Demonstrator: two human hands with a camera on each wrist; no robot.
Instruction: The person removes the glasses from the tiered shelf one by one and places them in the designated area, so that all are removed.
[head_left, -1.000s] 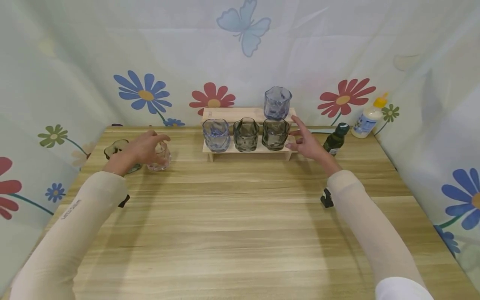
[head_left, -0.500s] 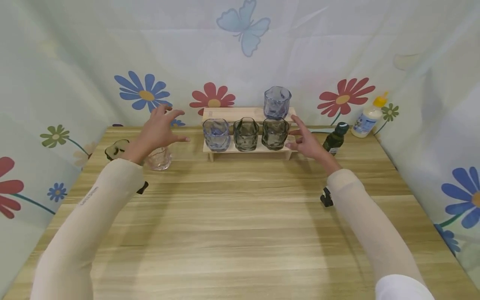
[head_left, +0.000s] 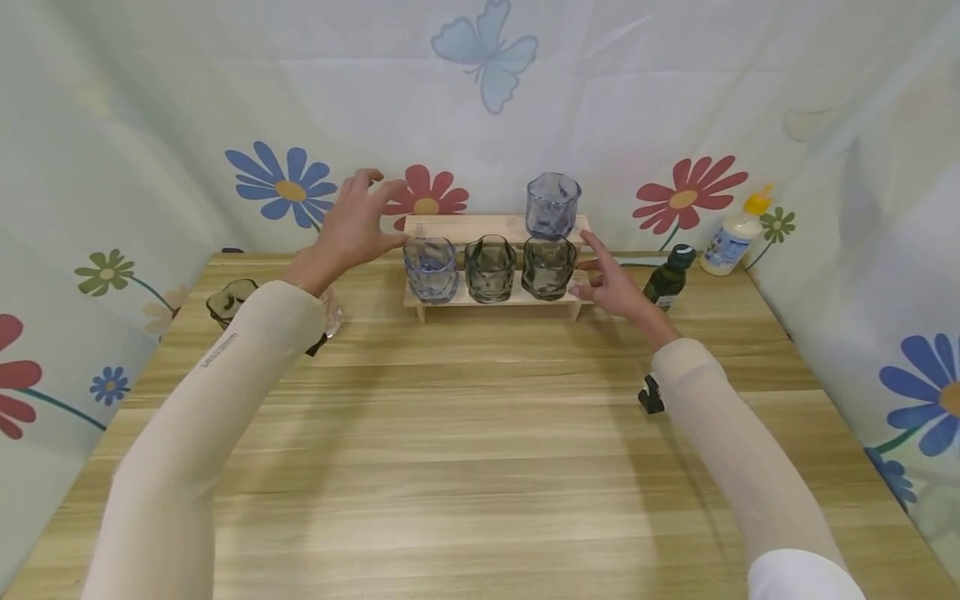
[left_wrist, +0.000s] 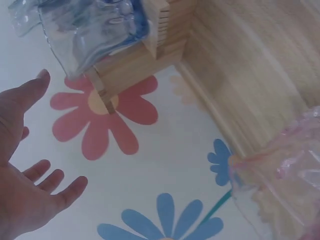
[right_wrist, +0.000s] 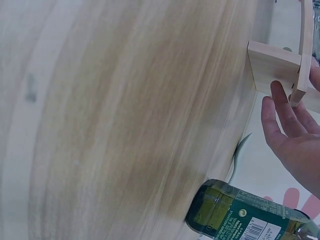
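Observation:
At the left end of the two-tier wooden rack point(head_left: 465, 225), my left hand point(head_left: 352, 223) is raised with spread fingers and holds nothing. Its thumb tip comes right beside a blue glass point(head_left: 432, 279) on the lower tier. Two dark grey glasses, one in the middle point(head_left: 491, 271) and one at the right point(head_left: 549, 271), share that tier. Above them, a bluish glass point(head_left: 553, 204) stands on the right of the upper tier. My right hand point(head_left: 618, 287) rests its extended fingers against the rack's right end; the right wrist view shows them by the side panel point(right_wrist: 275, 62).
A clear pinkish glass point(head_left: 332, 318) is partly hidden behind my left forearm, with a dark greenish glass point(head_left: 228, 300) farther left. Past my right hand stand a green bottle point(head_left: 670, 275) and a white bottle with a yellow nozzle point(head_left: 727, 243). A patterned curtain hangs behind the table.
My left hand has left the pinkish glass, empty, and moved right and up to the rack's left end. My right hand has stayed at the rack's right end.

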